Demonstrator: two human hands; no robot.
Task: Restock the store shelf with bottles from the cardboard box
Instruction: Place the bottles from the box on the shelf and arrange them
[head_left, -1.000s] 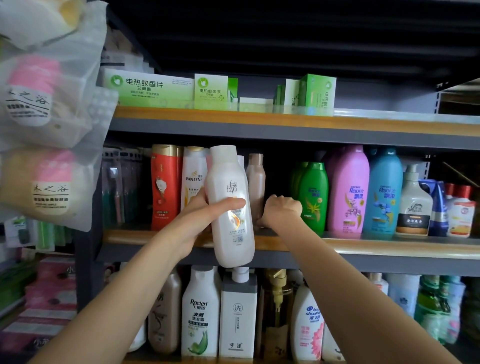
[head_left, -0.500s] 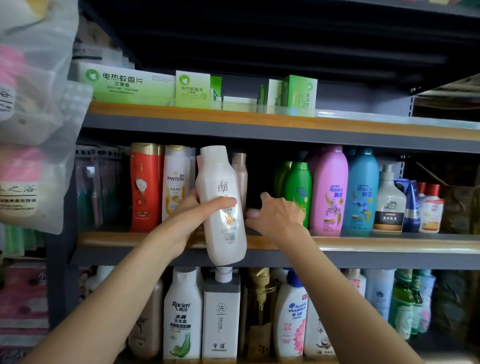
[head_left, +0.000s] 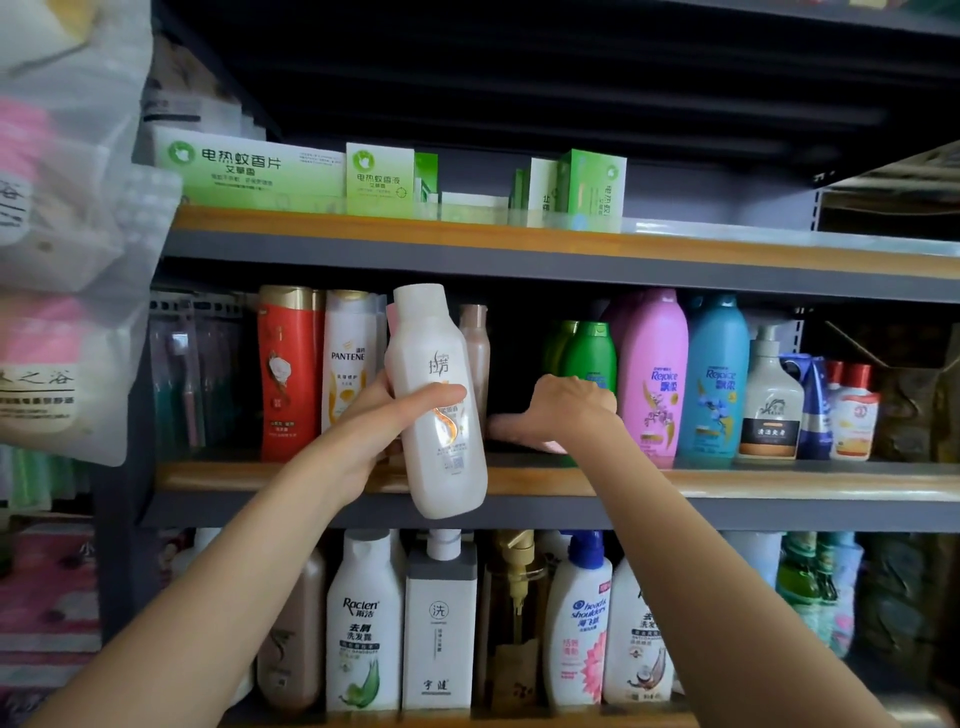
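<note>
My left hand (head_left: 363, 436) grips a white shampoo bottle (head_left: 441, 405), tilted slightly, in front of the middle shelf (head_left: 779, 480). Behind it on that shelf stand a red bottle (head_left: 285, 374), a white Pantene bottle (head_left: 348, 364) and a beige bottle (head_left: 475, 353). My right hand (head_left: 566, 410) reaches into the dark gap to the right of the beige bottle. Its fingers curl round the lower part of a green bottle (head_left: 589, 353) and its thumb sticks out to the left. The fingertips are hidden. The cardboard box is out of view.
Right of the green bottle stand pink (head_left: 654, 374) and blue (head_left: 714, 374) Rejoice bottles, a pump bottle (head_left: 771, 400) and small red-capped bottles (head_left: 854, 410). Green boxes (head_left: 249, 171) line the top shelf. The lower shelf holds several shampoo bottles (head_left: 363, 623). Plastic bags (head_left: 62, 260) hang at left.
My right hand has shifted right from the gap onto the green bottle, which now stands a little closer to the pink one. My left hand still holds the white bottle in place.
</note>
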